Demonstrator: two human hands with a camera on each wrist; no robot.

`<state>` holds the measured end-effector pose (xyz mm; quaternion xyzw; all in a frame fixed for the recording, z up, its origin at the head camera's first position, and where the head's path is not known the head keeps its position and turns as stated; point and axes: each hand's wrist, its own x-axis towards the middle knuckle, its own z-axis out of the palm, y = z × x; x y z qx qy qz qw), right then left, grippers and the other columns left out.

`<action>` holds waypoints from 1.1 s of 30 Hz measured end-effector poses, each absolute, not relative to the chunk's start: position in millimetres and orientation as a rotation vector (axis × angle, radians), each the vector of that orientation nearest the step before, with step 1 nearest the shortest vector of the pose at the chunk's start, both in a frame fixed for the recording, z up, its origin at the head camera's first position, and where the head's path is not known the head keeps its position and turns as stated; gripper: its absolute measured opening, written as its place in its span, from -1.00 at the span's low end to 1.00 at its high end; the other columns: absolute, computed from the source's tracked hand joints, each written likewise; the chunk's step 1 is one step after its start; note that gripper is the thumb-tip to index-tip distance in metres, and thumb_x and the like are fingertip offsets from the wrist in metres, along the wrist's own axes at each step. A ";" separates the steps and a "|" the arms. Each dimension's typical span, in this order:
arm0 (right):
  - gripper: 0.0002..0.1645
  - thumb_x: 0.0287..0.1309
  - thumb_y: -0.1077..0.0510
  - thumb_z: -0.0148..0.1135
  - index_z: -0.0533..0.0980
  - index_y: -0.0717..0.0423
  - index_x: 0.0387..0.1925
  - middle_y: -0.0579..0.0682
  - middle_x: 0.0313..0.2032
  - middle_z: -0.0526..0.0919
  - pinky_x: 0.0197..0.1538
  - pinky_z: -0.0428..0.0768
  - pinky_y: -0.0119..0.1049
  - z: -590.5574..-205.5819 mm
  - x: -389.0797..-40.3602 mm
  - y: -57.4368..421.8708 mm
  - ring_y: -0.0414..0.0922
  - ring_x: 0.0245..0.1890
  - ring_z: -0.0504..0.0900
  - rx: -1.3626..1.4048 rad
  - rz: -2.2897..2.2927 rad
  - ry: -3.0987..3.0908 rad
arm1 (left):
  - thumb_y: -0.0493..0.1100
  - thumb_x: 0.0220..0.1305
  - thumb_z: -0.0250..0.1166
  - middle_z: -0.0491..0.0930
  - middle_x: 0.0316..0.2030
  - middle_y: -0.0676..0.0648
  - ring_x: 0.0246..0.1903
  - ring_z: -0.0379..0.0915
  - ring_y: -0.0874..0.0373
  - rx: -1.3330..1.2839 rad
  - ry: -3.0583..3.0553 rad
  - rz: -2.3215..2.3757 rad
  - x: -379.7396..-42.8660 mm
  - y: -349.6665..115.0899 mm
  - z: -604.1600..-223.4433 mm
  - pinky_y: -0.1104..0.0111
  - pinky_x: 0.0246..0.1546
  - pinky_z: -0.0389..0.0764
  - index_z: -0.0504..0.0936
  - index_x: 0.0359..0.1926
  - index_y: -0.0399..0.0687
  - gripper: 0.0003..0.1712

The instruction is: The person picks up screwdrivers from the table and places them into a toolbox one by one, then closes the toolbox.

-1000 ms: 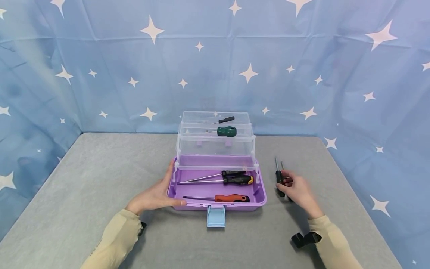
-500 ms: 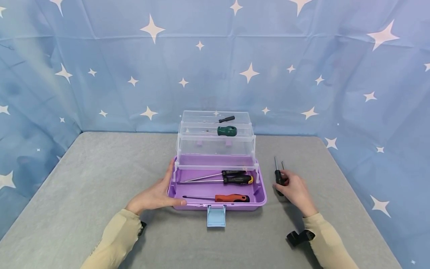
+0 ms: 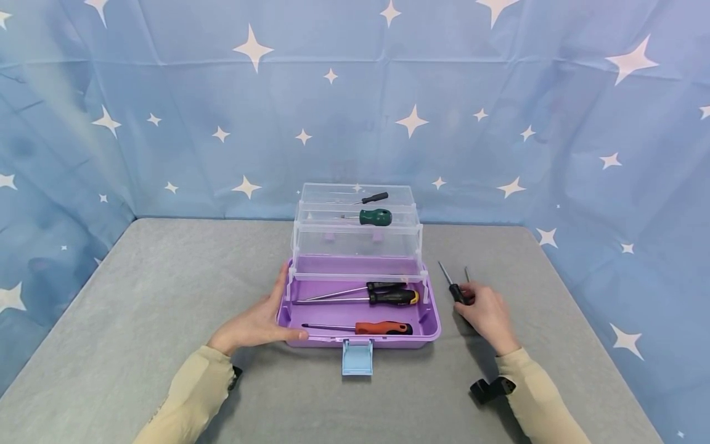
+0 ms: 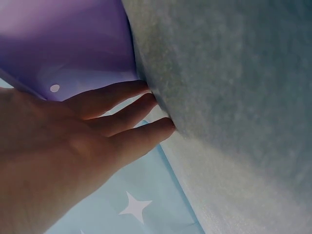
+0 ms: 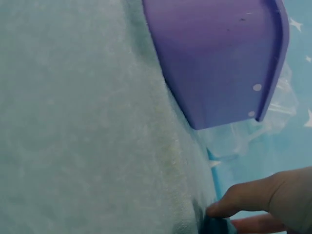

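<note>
A purple toolbox stands on the table with its clear trays raised. At its left end my left hand rests with the thumb on the front rim; in the left wrist view its fingers stretch along the end wall, tips at the cloth. My right hand pinches a black-handled screwdriver right of the box, its shaft angled toward the back left. Behind the fingers shows the shaft of another screwdriver, its handle mostly hidden. Only part of the gripped handle shows in the right wrist view.
Inside the box lie an orange-handled screwdriver, a black-and-yellow one and a black one. The trays hold a green-handled screwdriver and a small black one. A blue latch hangs open in front. Starred cloth hangs behind.
My right hand has shifted slightly left, and the pinched screwdriver has turned so its tip points more to the left, away from the other shaft. The left hand has stayed put.
</note>
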<state>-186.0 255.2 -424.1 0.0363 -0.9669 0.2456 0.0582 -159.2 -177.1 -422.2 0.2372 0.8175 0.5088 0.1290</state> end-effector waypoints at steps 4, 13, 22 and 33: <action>-0.56 -0.08 0.30 0.35 0.57 0.43 -0.09 0.28 -0.28 0.67 -0.29 0.48 0.07 -424.4 -185.3 253.9 0.18 -0.32 0.61 0.113 0.718 -2.940 | -0.02 -0.02 0.54 -0.32 0.47 -0.33 0.41 -0.21 -0.26 0.691 2.372 1.488 -159.2 -177.1 -422.4 -0.19 0.29 -0.05 -0.62 0.47 0.10 0.53; -0.65 0.00 0.30 0.33 0.61 0.38 -0.11 0.24 -0.26 0.68 -0.26 0.52 -0.04 -425.0 -189.3 257.8 0.12 -0.29 0.64 0.119 0.875 -2.905 | -0.01 -0.03 0.55 -0.30 0.47 -0.34 0.41 -0.21 -0.24 0.665 2.378 1.475 -158.2 -177.3 -420.5 -0.17 0.30 -0.04 -0.61 0.47 0.12 0.54; -0.65 0.07 0.31 0.32 0.59 0.40 -0.07 0.30 -0.22 0.66 -0.31 0.54 -0.20 -422.1 -190.5 260.7 0.15 -0.24 0.65 0.093 1.036 -2.860 | -0.02 -0.03 0.55 -0.26 0.47 -0.35 0.41 -0.19 -0.24 0.668 2.381 1.472 -158.4 -177.8 -421.3 -0.16 0.31 -0.04 -0.61 0.47 0.11 0.54; -0.68 0.03 0.37 0.31 0.60 0.43 -0.11 0.30 -0.25 0.67 -0.38 0.48 -0.52 -416.6 -192.2 260.7 0.06 -0.30 0.65 0.082 1.142 -2.736 | -0.02 -0.04 0.56 -0.28 0.46 -0.38 0.40 -0.19 -0.27 0.673 2.387 1.463 -159.2 -177.2 -421.6 -0.18 0.30 -0.05 -0.62 0.47 0.07 0.55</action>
